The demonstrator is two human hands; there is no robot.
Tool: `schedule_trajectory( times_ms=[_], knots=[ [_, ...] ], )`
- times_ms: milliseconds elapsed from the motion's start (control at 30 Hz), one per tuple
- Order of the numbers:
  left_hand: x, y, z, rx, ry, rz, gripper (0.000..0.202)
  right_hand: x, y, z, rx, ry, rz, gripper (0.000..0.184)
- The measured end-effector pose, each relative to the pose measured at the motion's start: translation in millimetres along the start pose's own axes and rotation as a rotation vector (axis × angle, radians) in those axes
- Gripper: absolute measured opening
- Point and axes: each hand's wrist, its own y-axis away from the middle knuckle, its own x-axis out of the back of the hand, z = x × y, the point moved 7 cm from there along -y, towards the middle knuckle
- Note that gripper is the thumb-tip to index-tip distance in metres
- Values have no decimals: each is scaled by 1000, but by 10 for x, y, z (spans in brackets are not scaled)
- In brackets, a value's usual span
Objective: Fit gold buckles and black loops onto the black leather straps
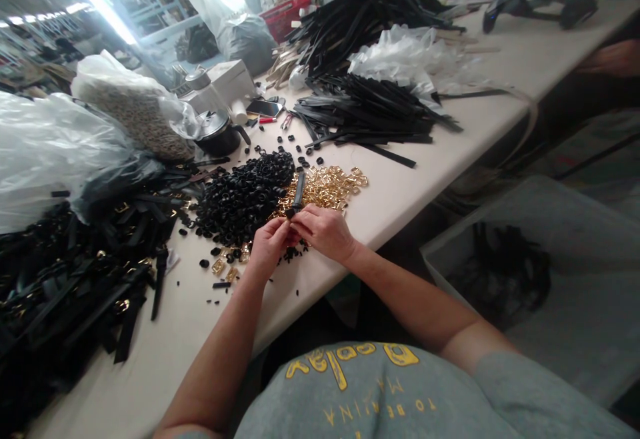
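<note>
My left hand and my right hand meet over the table edge, fingertips pinched together. Between them a short black strap sticks up and away from me. Its lower end is in my fingers; whether a buckle is on it there, I cannot make out. Just beyond my hands lies a heap of small black loops, with a pile of gold buckles to its right. A few loose gold buckles sit left of my left hand.
Buckled black straps cover the left side. Long black strips and a plastic bag lie at the back. A black pot stands behind the loops. Below the edge at right is a translucent bin; someone's hand shows far right.
</note>
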Motion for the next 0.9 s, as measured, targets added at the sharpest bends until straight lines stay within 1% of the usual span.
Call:
schedule_trajectory(
  times_ms=[133,267,367,433,600,800,900],
  knots=[
    [10,1,-5,9,-10,1,46,4,-10,-26,28,62,-23,29],
    [21,12,-12,13,-24,-18,45,21,-35,-40,95,34,-70,29],
    [12,14,-2,-4,-40,-43,42,46,-42,-16,93,-5,-45,27],
    [6,9,2,-9,-46,-60,42,34,-31,-28,119,-17,-32,25],
    [12,-6,-8,11,-35,-75,42,-53,9,-91,186,63,-42,24],
    [-35,10,-14,-1,-72,-62,38,-94,-29,-37,90,93,-60,26],
    [-42,6,-29,6,-55,-46,40,-65,-51,13,48,45,-39,26]
  ],
)
